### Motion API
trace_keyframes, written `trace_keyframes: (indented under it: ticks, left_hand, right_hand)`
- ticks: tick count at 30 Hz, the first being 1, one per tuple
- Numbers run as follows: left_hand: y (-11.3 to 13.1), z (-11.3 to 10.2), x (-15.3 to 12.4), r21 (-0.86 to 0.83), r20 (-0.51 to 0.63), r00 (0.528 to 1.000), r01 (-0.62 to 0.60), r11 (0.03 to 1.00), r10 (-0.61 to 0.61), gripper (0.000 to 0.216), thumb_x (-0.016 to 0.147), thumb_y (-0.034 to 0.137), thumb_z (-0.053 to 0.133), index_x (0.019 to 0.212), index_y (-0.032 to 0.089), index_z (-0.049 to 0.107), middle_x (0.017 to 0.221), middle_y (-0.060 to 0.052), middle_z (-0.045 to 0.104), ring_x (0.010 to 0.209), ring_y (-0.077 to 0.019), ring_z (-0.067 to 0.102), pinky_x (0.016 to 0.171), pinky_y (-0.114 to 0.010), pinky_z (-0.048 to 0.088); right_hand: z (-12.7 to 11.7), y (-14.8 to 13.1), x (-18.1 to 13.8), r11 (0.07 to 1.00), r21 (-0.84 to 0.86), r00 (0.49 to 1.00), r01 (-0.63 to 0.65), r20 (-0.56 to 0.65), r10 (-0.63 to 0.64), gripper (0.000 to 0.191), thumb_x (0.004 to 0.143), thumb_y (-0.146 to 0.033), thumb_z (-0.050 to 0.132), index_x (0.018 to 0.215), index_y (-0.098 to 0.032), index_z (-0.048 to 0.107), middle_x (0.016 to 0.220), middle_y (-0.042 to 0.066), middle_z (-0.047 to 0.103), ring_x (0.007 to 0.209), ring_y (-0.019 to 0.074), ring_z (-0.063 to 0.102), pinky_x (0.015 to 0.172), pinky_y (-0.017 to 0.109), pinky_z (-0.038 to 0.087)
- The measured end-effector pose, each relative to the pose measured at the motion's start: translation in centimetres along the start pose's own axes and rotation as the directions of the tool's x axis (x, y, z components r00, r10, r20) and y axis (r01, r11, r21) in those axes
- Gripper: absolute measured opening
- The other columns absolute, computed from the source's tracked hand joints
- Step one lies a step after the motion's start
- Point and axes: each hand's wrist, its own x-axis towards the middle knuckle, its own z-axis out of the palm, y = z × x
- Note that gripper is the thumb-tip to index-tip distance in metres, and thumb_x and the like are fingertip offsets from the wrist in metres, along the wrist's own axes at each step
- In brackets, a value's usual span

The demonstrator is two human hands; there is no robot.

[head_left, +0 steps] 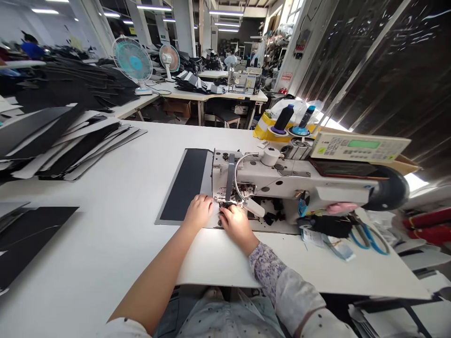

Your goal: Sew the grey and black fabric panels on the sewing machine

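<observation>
A flat dark panel with a grey border [185, 188] lies on the white table, its right edge running to the head of the sewing machine [260, 176]. My left hand [198, 211] rests on the panel's near right corner, fingers bent and together, just left of the needle area. A small pale patch shows beside those fingertips. Close by on the right, my right hand [238, 226] has thumb and index finger pinched at the presser foot. Whatever sits between them is too small to make out. The machine head partly covers the panel's right side.
Stacked grey and black panels [70, 145] lie at the left, with more dark panels [31, 239] nearer. Blue-handled scissors [369, 238] and dark scraps lie right of the machine. Thread cones [283, 118] stand behind it. Two fans [134, 61] stand on tables further back.
</observation>
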Motion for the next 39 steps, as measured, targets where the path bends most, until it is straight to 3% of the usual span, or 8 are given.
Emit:
trace_keyframes:
  ticks: [4, 8, 10, 15, 19, 26, 33, 39]
  left_hand:
    - [0.1, -0.7, -0.6, 0.032, 0.035, 0.999, 0.007, 0.999, -0.008, 0.024, 0.084, 0.012, 0.043, 0.089, 0.018, 0.066, 0.088, -0.01, 0.064, 0.087, -0.0226, 0.058, 0.077, -0.035, 0.046]
    - [0.5, -1.9, -2.1, 0.077, 0.128, 0.989, -0.088, 0.993, 0.078, 0.029, 0.086, 0.013, 0.041, 0.103, 0.02, 0.064, 0.088, -0.008, 0.062, 0.083, -0.0218, 0.058, 0.072, -0.032, 0.045]
    - [1.1, -2.3, -2.7, 0.067, 0.196, 0.97, -0.161, 0.985, 0.145, 0.039, 0.086, 0.011, 0.042, 0.118, 0.025, 0.059, 0.088, -0.005, 0.061, 0.079, -0.0197, 0.058, 0.068, -0.03, 0.045]
    - [2.8, -2.2, -3.0, 0.004, 0.212, 0.945, -0.256, 0.967, 0.249, 0.038, 0.084, 0.01, 0.051, 0.116, 0.029, 0.06, 0.094, -0.004, 0.061, 0.087, -0.0193, 0.058, 0.068, -0.028, 0.048]
    - [2.4, -1.2, -3.1, -0.032, 0.127, 0.963, -0.235, 0.972, 0.237, 0.026, 0.084, 0.01, 0.053, 0.104, 0.022, 0.065, 0.112, -0.007, 0.065, 0.108, -0.0216, 0.057, 0.086, -0.034, 0.051]
    - [1.4, -0.2, -2.2, -0.099, 0.168, 0.955, -0.23, 0.968, 0.244, 0.028, 0.087, 0.012, 0.049, 0.107, 0.021, 0.067, 0.11, -0.005, 0.069, 0.104, -0.0199, 0.062, 0.093, -0.034, 0.049]
    - [3.1, -3.9, -4.5, -0.214, 0.227, 0.963, -0.093, 0.972, 0.143, 0.032, 0.089, 0.025, 0.047, 0.119, 0.022, 0.058, 0.116, -0.006, 0.065, 0.108, -0.0211, 0.057, 0.097, -0.038, 0.043]
    - [4.3, -6.3, -6.8, -0.151, 0.26, 0.951, -0.13, 0.98, 0.166, 0.038, 0.077, 0.029, 0.057, 0.115, 0.022, 0.057, 0.109, -0.008, 0.062, 0.106, -0.0254, 0.054, 0.106, -0.047, 0.03]
  right_hand:
    - [-0.4, -0.4, -0.2, 0.874, 0.429, 0.969, -0.229, 0.011, 0.249, 0.026, 0.088, -0.025, 0.052, 0.11, -0.017, 0.064, 0.098, 0.01, 0.066, 0.093, 0.0218, 0.063, 0.081, 0.035, 0.052]
    - [-2.1, -0.9, -0.5, 0.311, 0.695, 0.756, -0.649, 0.54, 0.37, 0.037, 0.091, -0.035, 0.05, 0.123, -0.017, 0.049, 0.1, 0.009, 0.067, 0.069, 0.0167, 0.069, 0.051, 0.027, 0.054]
    - [-3.0, -1.0, -0.6, 0.216, 0.612, 0.649, -0.761, 0.72, 0.246, 0.027, 0.091, -0.037, 0.051, 0.108, -0.016, 0.054, 0.081, 0.004, 0.068, 0.054, 0.0141, 0.065, 0.041, 0.023, 0.05]
    - [-4.0, -1.4, -0.6, 0.429, 0.515, 0.637, -0.742, 0.74, 0.213, 0.029, 0.09, -0.031, 0.051, 0.064, -0.019, 0.046, 0.044, -0.006, 0.051, 0.032, 0.0075, 0.048, 0.031, 0.016, 0.038]
    - [-3.8, -1.8, -0.7, 0.462, 0.504, 0.651, -0.73, 0.718, 0.245, 0.026, 0.088, -0.03, 0.053, 0.065, -0.02, 0.045, 0.046, -0.006, 0.053, 0.032, 0.0079, 0.046, 0.03, 0.017, 0.035]
    - [-3.6, -1.9, -0.7, 0.514, 0.454, 0.638, -0.728, 0.724, 0.264, 0.023, 0.09, -0.026, 0.045, 0.068, -0.022, 0.044, 0.05, -0.006, 0.052, 0.033, 0.0092, 0.045, 0.034, 0.02, 0.034]
    - [-3.3, -1.6, -1.7, 0.888, 0.238, 0.856, -0.394, 0.447, 0.26, 0.024, 0.082, -0.03, 0.059, 0.061, -0.021, 0.051, 0.055, -0.004, 0.052, 0.054, 0.0112, 0.047, 0.05, 0.023, 0.029]
    - [-3.3, -1.6, -2.2, 0.907, 0.206, 0.869, -0.366, 0.426, 0.254, 0.022, 0.081, -0.025, 0.056, 0.061, -0.021, 0.05, 0.055, -0.004, 0.049, 0.055, 0.0113, 0.043, 0.05, 0.024, 0.026]
